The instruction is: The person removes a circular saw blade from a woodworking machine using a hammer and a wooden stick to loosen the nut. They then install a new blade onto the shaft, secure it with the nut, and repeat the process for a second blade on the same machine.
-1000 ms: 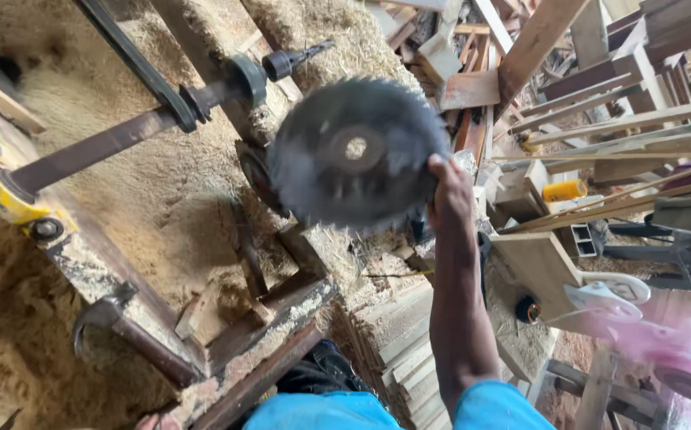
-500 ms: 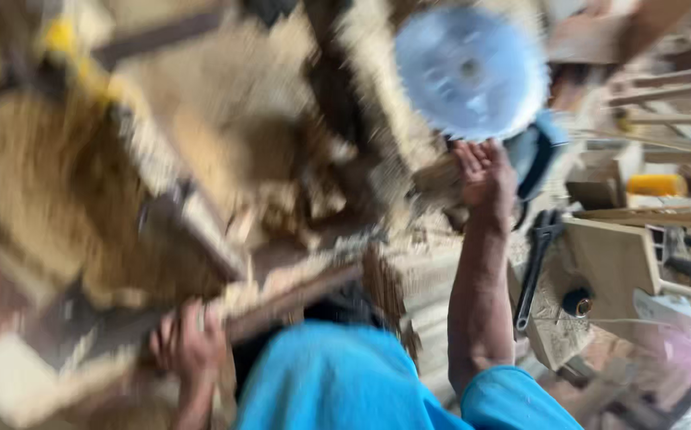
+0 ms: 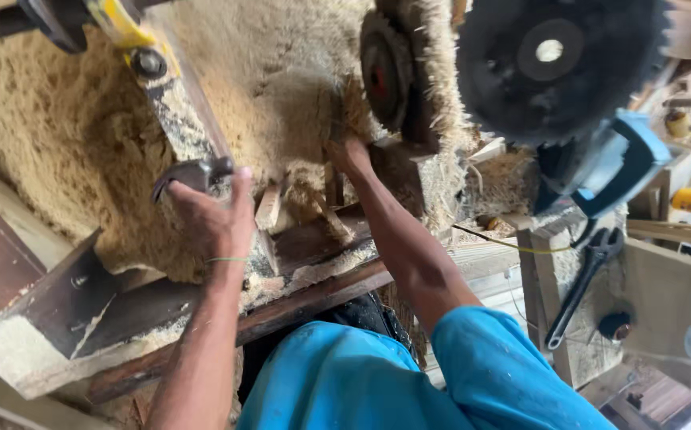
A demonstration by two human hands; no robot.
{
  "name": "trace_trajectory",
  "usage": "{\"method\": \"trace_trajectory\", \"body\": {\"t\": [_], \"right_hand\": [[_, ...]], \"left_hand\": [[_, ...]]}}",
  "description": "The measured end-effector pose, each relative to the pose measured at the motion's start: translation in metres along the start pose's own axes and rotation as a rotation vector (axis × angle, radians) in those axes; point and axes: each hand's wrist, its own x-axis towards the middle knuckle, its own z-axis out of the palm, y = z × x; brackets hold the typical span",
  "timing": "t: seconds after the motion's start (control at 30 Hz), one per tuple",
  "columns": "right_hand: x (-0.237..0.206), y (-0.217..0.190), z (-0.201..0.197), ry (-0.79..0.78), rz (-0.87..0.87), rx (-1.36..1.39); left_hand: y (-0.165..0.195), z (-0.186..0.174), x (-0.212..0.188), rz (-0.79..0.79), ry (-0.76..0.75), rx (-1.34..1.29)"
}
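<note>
My left hand [image 3: 211, 216] is closed around the curved end of a dark metal lever [image 3: 190, 173] on a sawdust-covered machine frame [image 3: 162, 119]. With its arm stretched forward, my right hand [image 3: 350, 153] reaches into the sawdust just below a dark round pulley [image 3: 385, 70]; its fingertips are buried, so its grip is hidden. A large toothed circular saw blade [image 3: 556, 64] sits at the upper right, apart from both hands.
A blue power tool [image 3: 620, 163] lies under the blade. A black wrench [image 3: 580, 287] rests on a wooden stand at the right. A yellow-ended bar [image 3: 126, 28] crosses the top left. Thick sawdust [image 3: 66, 151] covers the machine, and timber offcuts lie at the far right.
My right hand held the saw blade up a second ago; now the blade is out of it and the hand is down in the sawdust. My left hand has come up onto the lever.
</note>
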Motion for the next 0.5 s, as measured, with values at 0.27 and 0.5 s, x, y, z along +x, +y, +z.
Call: {"method": "trace_trajectory", "body": {"t": [0.27,0.5], "right_hand": [[0.012,-0.008,0.030,-0.101,0.243,0.267],[-0.004,-0.080,0.063,-0.129,-0.069,0.274]], "left_hand": [[-0.011,0.027,0.003,0.242,0.294,0.443],[-0.014,0.028,0.009,0.329,0.253,0.181]]}}
